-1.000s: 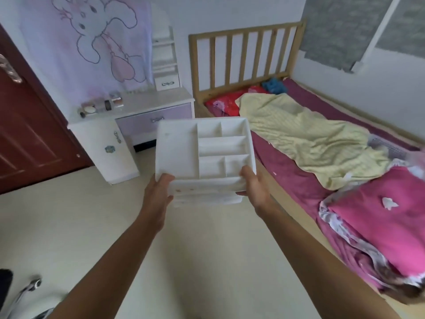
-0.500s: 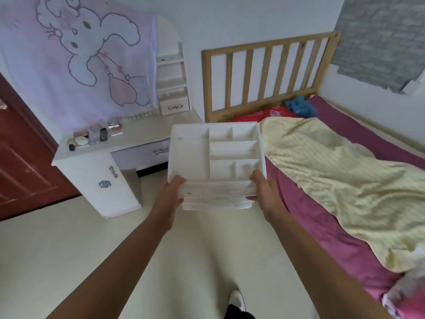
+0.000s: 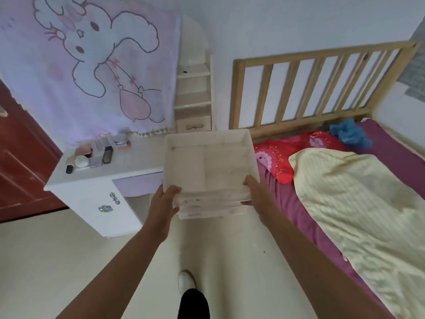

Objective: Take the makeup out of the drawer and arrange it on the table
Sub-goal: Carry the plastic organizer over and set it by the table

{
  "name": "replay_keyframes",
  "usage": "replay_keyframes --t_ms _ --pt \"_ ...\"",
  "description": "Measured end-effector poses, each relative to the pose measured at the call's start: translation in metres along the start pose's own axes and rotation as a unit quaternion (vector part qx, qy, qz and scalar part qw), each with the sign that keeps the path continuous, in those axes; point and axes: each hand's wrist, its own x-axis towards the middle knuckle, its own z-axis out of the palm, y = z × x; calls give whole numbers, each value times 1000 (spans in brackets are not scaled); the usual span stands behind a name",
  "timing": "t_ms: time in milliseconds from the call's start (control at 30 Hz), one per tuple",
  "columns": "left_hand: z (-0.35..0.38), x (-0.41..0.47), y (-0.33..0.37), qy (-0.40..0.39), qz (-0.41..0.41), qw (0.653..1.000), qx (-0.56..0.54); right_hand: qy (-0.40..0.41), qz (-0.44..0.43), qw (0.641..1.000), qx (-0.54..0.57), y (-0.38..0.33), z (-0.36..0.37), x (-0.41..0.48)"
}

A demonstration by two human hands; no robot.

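Makeup (image 3: pixel 96 153) is sitting on the table (image 3: pixel 138 157); your left hand (image 3: pixel 164 203) and right hand (image 3: pixel 258 194) are gripping the white organizer (image 3: pixel 207 166).

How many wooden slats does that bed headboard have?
8 upright slats show in the light wooden headboard, spaced side by side from its left post across to its right post; the frame is blurred, so the count could be off.

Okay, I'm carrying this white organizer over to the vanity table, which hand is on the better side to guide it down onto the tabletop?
Left, probably. The left hand holds the organizer's left edge, the side nearest the vanity table. The right hand is on the bed side. Both should keep their grip.
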Motion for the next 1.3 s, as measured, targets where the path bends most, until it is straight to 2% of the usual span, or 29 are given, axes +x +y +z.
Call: replay_keyframes --t_ms 200,433,600,900,1133,1300 --pt "1 154 19 0 -15 1000 -2 -8 26 999 -19 -7 59 138" --pt "14 299 42 -18 -77 996 37 18 94 995 -37 -21 96 265" --pt "29 359 30 -4 -130 991 33 8 130 990 -53 -11 103 328" --pt "69 450 40 76 -138 987 39 -38 167 984 -51 -19 117 446" --pt "91 505 50 185 -155 970 31 -102 154 982 -48 -25 125 503" --pt "90 515 45 212 -156 964 20 -120 135 982 -49 -19 127 519"
